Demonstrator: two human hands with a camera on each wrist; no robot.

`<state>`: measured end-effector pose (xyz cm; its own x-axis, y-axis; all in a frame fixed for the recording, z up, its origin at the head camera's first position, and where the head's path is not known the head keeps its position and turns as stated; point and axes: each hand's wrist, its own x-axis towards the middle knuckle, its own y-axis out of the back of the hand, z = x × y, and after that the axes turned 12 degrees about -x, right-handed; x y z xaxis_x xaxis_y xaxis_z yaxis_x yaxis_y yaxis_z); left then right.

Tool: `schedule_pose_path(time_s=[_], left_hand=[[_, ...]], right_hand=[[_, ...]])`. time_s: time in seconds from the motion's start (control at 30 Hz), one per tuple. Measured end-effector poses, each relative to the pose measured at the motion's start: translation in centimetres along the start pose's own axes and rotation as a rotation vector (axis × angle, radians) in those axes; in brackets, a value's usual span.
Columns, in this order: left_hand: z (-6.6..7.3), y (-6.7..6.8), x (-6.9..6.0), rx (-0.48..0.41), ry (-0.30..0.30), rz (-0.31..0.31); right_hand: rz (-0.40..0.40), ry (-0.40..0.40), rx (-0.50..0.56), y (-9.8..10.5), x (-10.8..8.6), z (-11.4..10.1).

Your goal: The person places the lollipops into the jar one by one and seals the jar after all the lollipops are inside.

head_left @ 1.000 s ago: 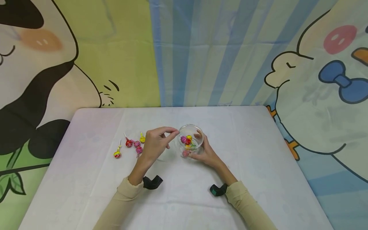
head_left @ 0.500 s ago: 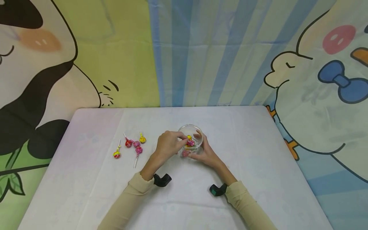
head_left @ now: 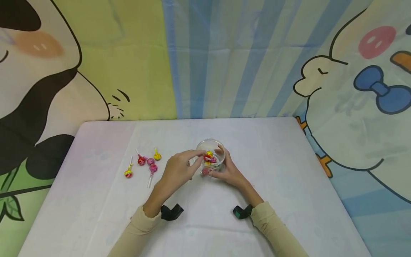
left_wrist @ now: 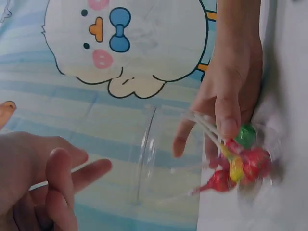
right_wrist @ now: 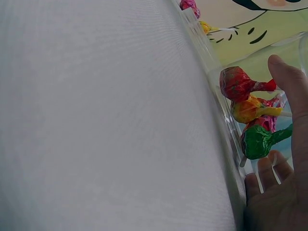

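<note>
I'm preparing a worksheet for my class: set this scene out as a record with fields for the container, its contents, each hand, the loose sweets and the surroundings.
Container: clear jar, upright
Contents: several lollipops, including red, yellow-orange and green; exact count unclear
Right hand: holds the jar
Left hand: beside the jar's rim, holding nothing
Loose sweets: five lollipops; one red-and-yellow, one red, two pink, one yellow
Surface: white-covered table
Backdrop: cartoon-printed cloth
</note>
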<state>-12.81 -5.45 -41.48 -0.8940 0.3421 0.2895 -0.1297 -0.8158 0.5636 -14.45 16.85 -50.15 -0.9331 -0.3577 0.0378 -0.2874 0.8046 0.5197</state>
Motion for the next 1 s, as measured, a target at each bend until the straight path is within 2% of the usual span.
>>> schedule_pose_path(time_s=[0.07,0.13,0.17,0.37,0.5,0.7,0.9,1.0], left_hand=[[-0.1,1.2,-1.6,-0.004,-0.039,0.038],[-0.6,2.2,-3.2,0.002,-0.033,0.06],[-1.0,2.5,-4.0,0.011,-0.012,0.067],[-4.1,3.7,-8.9,0.043,0.22,0.059],[-5.6,4.1,-11.2,0.023,0.335,0.065],[-6.4,4.6,-12.6,0.012,0.403,0.1],[-6.5,5.2,-12.9,0.125,0.468,0.131],[-6.9,5.4,-12.8,0.174,0.48,0.151]], right_hand=[[0.006,-0.004,-0.009,0.0,0.0,-0.1],[0.013,-0.011,-0.015,0.1,0.0,-0.2],[0.014,-0.016,-0.015,0.1,0.0,-0.2],[0.006,-0.003,0.005,0.0,0.0,-0.1],[0.001,-0.006,0.021,-0.1,0.1,0.1],[-0.003,-0.017,0.035,-0.1,0.1,0.1],[-0.007,-0.022,0.039,-0.1,0.1,-0.1],[-0.011,-0.027,0.042,-0.1,0.0,-0.1]])
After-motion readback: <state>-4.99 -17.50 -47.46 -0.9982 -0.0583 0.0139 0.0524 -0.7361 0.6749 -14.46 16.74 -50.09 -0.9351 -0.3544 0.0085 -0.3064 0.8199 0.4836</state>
